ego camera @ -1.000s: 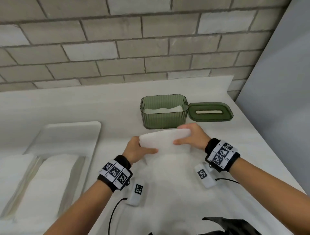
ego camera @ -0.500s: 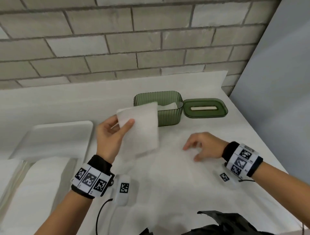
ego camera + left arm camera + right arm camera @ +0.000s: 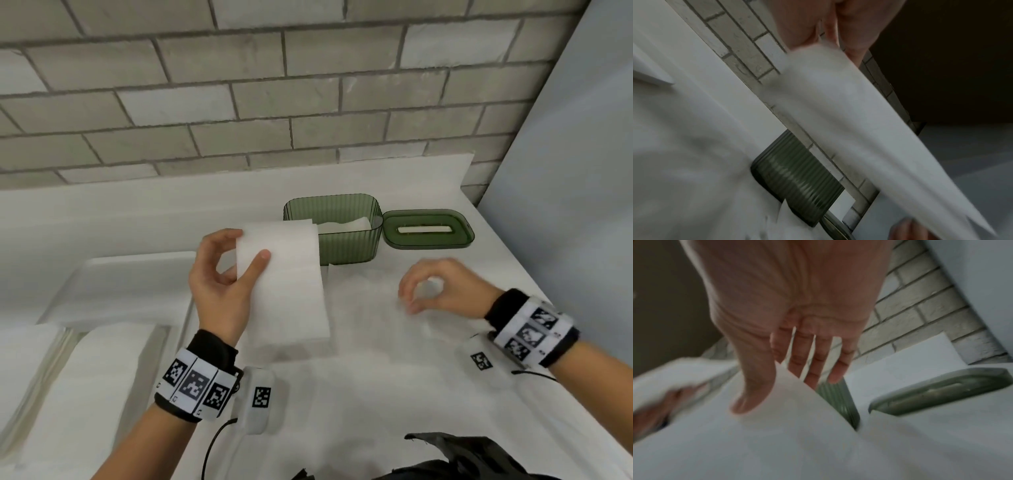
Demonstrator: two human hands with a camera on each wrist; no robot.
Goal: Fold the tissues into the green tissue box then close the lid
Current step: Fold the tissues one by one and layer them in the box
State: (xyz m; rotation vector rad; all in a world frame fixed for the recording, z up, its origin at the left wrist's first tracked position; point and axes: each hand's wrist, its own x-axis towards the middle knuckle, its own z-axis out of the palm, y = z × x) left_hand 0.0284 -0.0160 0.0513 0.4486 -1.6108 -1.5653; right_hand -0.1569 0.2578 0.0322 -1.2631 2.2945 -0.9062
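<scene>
A folded white tissue [image 3: 284, 277] hangs upright, pinched at its upper left corner between the thumb and fingers of my left hand [image 3: 251, 246], just left of and in front of the green tissue box [image 3: 346, 240]. The box stands open with white tissue inside. Its green slotted lid [image 3: 428, 229] lies flat on the table against the box's right side. My right hand [image 3: 431, 291] hovers over a spread tissue sheet [image 3: 370, 325], fingers loosely curled, holding nothing. The left wrist view shows the held tissue [image 3: 859, 121] blurred above the ribbed box [image 3: 797, 175]. In the right wrist view the box [image 3: 836, 399] and lid [image 3: 941, 389] lie beyond the relaxed fingers [image 3: 816, 366].
A white tray [image 3: 130, 284] sits at the left, with stacks of white tissues [image 3: 85, 394] in front of it. A brick wall [image 3: 274, 102] runs behind the table and a grey panel [image 3: 565, 205] borders its right edge. Dark fabric [image 3: 462, 455] shows at the bottom.
One second ago both hands held the folded tissue in front of the box. My right hand has let go and dropped to the right; my left hand has lifted the tissue up and leftward.
</scene>
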